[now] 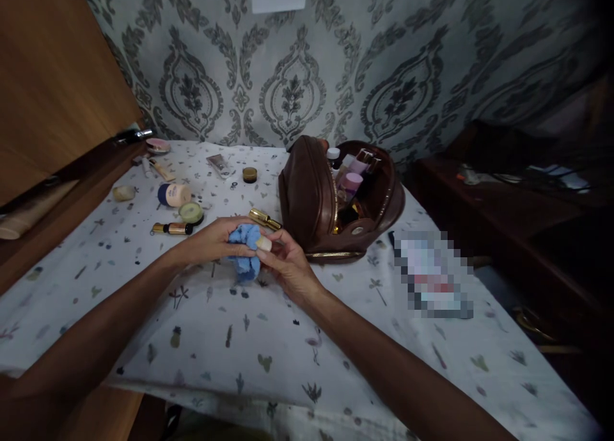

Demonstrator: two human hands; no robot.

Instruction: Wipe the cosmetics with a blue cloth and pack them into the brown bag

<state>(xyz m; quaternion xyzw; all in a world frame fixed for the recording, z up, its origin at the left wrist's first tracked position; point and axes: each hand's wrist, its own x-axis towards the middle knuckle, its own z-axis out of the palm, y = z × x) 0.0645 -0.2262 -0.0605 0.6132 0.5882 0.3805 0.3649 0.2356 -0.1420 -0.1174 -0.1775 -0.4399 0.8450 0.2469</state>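
Note:
Over the middle of the table, my left hand (221,238) is closed around a crumpled blue cloth (247,269). My right hand (293,267) pinches a small whitish piece with a yellowish end (263,243), pressed against the cloth. Its exact kind is hard to make out, as fingers and cloth cover part of it. Just beyond my hands lies a gold tube (265,219). To their right stands an open brown leather bag (307,204), with several bottles and a pink-capped container (352,184) inside.
Left on the patterned tablecloth (268,338) are a blue-capped bottle (174,195), a round green container (190,212), a black-and-gold tube (173,228) and a small pale bottle (123,192). A small jar (249,175) and a clear tube (219,166) lie farther back. A blurred flat object (432,274) lies right.

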